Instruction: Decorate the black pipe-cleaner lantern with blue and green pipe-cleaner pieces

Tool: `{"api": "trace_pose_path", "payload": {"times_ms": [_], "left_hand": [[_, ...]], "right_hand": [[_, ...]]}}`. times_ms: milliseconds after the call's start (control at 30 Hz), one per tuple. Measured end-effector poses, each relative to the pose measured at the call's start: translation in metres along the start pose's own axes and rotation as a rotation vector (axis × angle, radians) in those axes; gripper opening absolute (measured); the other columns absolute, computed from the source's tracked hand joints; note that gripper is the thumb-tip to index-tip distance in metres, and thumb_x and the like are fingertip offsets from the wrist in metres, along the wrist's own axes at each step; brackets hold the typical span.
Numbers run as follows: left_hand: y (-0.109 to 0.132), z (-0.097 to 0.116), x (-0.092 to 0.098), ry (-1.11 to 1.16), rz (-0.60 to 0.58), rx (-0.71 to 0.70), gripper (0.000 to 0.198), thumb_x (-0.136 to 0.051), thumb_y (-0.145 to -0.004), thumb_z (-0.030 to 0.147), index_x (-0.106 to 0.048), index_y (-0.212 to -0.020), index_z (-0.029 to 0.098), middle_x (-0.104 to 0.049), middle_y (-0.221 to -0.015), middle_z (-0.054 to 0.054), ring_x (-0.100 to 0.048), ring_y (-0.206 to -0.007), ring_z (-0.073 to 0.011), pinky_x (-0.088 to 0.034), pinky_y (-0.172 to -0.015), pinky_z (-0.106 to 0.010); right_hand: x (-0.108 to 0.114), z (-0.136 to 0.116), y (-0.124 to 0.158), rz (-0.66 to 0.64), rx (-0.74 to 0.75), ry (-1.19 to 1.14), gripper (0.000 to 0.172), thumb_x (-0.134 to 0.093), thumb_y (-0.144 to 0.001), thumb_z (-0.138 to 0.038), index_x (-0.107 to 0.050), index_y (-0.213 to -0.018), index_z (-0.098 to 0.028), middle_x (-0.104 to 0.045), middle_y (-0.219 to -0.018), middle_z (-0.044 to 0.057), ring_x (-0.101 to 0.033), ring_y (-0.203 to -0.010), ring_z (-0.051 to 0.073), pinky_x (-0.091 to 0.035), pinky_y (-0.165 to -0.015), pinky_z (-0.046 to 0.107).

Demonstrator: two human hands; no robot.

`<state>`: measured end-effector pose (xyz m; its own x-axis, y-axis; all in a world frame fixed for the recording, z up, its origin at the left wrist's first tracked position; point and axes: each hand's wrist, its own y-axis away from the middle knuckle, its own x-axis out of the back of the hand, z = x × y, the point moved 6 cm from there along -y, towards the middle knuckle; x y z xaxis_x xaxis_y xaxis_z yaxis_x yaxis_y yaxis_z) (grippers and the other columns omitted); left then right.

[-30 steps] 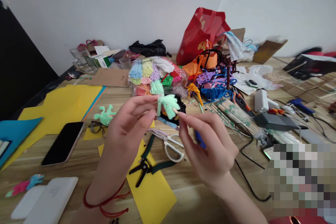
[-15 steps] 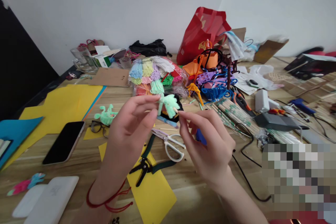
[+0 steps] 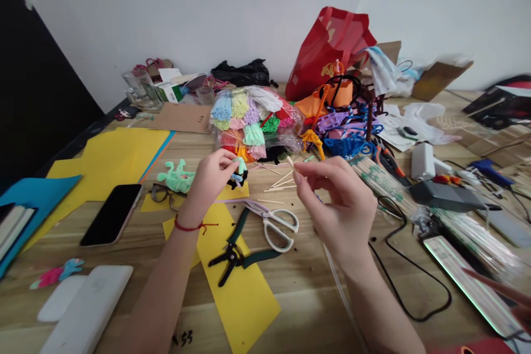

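My left hand (image 3: 215, 174) is closed on a mint-green fuzzy piece (image 3: 241, 165), mostly hidden by the fingers, beside a small black and blue fuzzy item. A short pale wooden stick (image 3: 290, 163) is pinched between the thumb and forefinger of my right hand (image 3: 338, 204), raised above the table. Several thin sticks (image 3: 282, 181) lie between the hands. White-handled scissors (image 3: 279, 229) and dark green pliers (image 3: 234, 256) rest in front of them, the pliers partly on yellow paper (image 3: 244, 301). A green fuzzy figure (image 3: 179, 178) is left of my left hand.
Bagged pipe cleaners (image 3: 253, 116) and a red bag (image 3: 327, 55) stand behind. A phone (image 3: 113, 214) and yellow sheets (image 3: 118, 155) lie left. Black cable (image 3: 409, 293), stick bundles (image 3: 379, 185) and a lit screen (image 3: 468, 287) are right, near another person's hand (image 3: 498, 290).
My hands have moved apart. The left has gone left and lower with the green piece, and the right holds the stick away from it. The camera view has shifted slightly.
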<state>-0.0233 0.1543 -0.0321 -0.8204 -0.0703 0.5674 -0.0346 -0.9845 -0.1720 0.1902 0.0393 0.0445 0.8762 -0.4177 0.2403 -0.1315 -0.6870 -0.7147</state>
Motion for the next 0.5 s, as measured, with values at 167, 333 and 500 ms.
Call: {"api": "trace_pose_path", "payload": {"times_ms": [167,333,500], "left_hand": [[-0.006,-0.018,-0.006,-0.122,-0.051,-0.02,0.007,-0.063,-0.081,0.026,-0.065,-0.079,0.02,-0.076,-0.083,-0.007,-0.072,-0.079,-0.0235,-0.054,-0.074,-0.032],[0.003,-0.002,0.005,-0.318,-0.018,-0.057,0.006,-0.061,-0.083,0.023,-0.063,-0.083,0.018,-0.072,-0.091,-0.013,-0.068,-0.089,-0.0293,-0.051,-0.084,-0.042],[0.039,0.038,-0.016,-0.398,-0.16,-0.206,0.017,-0.054,-0.093,0.029,-0.063,-0.084,0.018,-0.069,-0.094,-0.011,-0.065,-0.097,-0.0289,-0.048,-0.092,-0.044]], "right_hand": [[-0.001,0.001,-0.001,-0.031,-0.031,-0.047,0.016,-0.067,-0.087,-0.011,-0.074,-0.097,-0.021,-0.065,-0.083,0.002,-0.06,-0.067,0.013,-0.052,-0.057,0.029],[-0.002,0.0,-0.002,-0.046,-0.023,-0.087,0.015,-0.067,-0.086,-0.009,-0.074,-0.095,-0.02,-0.065,-0.081,0.002,-0.06,-0.064,0.012,-0.051,-0.054,0.027],[0.0,-0.001,-0.004,-0.066,-0.013,-0.084,0.017,-0.067,-0.086,-0.009,-0.074,-0.096,-0.021,-0.065,-0.081,0.002,-0.06,-0.065,0.012,-0.052,-0.055,0.027]]}}
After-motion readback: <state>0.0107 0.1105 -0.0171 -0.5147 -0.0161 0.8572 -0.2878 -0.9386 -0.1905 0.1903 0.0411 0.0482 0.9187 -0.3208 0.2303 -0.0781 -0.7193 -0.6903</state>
